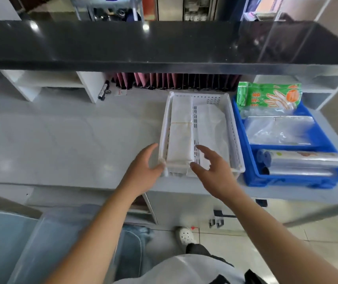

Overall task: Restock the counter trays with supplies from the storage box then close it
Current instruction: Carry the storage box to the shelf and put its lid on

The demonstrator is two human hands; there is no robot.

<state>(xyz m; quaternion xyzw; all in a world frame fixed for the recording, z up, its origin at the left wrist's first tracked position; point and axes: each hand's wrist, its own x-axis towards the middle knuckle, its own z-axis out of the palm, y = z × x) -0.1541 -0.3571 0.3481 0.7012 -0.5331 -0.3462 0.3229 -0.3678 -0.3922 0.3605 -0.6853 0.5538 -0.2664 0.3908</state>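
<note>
A white slotted tray (233,128) stands on the grey counter, split into two lanes. A long white wrapped bundle (181,130) lies in its left lane, and flat white bags (211,124) lie in the right lane. My left hand (145,167) touches the tray's near left corner, thumb against the rim. Over the near end of the tray my right hand (211,169) hovers with fingers spread and nothing in it. A clear plastic storage box (47,238) sits low at the bottom left, blurred.
A blue tray (252,179) to the right of the white one holds green glove packs (270,96), clear bags (278,130) and film rolls (301,162). A black raised counter ledge (143,44) overhangs the back. White shelf units (47,83) stand at the back left.
</note>
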